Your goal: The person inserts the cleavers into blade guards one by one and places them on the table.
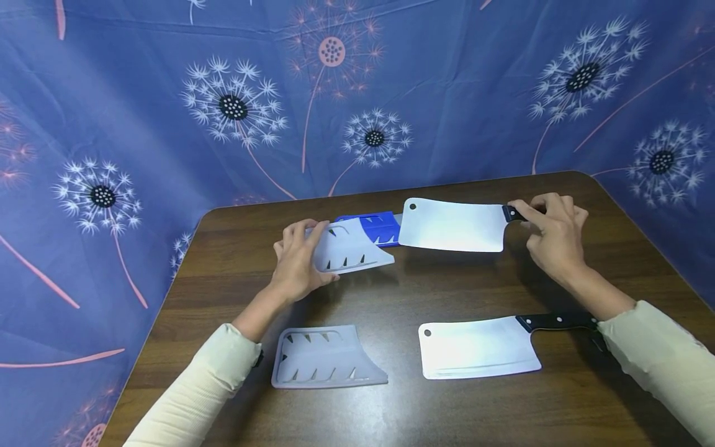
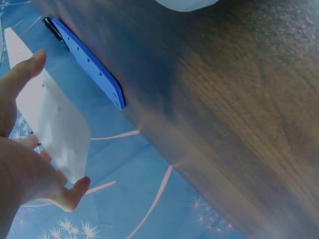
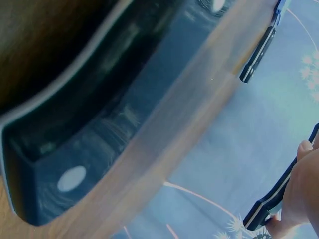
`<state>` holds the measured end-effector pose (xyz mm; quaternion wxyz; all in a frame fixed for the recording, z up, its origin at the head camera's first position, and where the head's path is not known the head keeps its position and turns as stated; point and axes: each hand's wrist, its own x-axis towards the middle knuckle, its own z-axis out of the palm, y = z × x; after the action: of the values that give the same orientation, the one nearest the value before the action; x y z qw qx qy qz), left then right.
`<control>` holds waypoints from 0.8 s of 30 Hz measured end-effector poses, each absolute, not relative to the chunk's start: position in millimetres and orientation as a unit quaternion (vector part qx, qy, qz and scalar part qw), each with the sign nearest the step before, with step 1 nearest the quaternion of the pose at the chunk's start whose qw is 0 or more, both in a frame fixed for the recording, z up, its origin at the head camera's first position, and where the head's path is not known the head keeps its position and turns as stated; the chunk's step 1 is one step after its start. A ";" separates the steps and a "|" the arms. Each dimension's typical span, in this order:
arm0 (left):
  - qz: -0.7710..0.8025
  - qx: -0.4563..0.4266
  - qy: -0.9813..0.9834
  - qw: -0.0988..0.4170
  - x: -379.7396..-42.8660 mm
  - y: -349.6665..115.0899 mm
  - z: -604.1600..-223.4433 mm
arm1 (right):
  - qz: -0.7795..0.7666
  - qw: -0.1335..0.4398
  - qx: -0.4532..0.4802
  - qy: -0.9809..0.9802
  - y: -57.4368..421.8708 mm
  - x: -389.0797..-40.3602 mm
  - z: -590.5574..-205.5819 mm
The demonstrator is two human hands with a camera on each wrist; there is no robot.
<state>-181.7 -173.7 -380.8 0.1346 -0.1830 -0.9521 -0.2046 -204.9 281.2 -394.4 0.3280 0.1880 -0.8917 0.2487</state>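
My left hand (image 1: pixel 298 264) grips a white blade guard (image 1: pixel 349 248) with small slots, thumb on one long edge and fingers round the other. Raised above the table, the guard has its curved end pointing right. The left wrist view shows this white guard (image 2: pixel 55 119) between thumb and fingertips. My right hand (image 1: pixel 555 239) holds a cleaver (image 1: pixel 452 226) by its black handle (image 3: pixel 274 199), blade pointing left, off the table. Its broad blade with a corner hole faces the guard, a small gap between them. Behind both, a blue blade guard (image 1: pixel 380 230) lies on the table, partly hidden, around another blade.
A second cleaver (image 1: pixel 477 351) lies at the front right, its handle (image 1: pixel 550 321) under the right forearm. Left of it lies a grey blade guard (image 1: pixel 329 360). A wooden table (image 1: pixel 223 261) carries everything, and a blue flowered cloth (image 1: pixel 447 93) hangs behind it.
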 end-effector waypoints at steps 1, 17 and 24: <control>-0.206 -0.184 -0.951 0.141 -181.7 -173.6 -380.6 | 0.248 0.336 0.194 -0.888 281.3 -205.0 -394.2; -0.215 -0.206 -0.933 0.201 -181.1 -171.3 -378.6 | 0.235 0.355 0.224 -0.877 278.1 -199.2 -388.9; -0.217 -0.201 -0.933 0.204 -181.1 -169.6 -377.1 | 0.232 0.350 0.224 -0.879 275.9 -197.2 -386.6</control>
<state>-181.1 -169.6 -377.1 0.2038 -0.2006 -0.9334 -0.2166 -197.2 275.9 -386.6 0.3504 0.2245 -0.8793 0.2315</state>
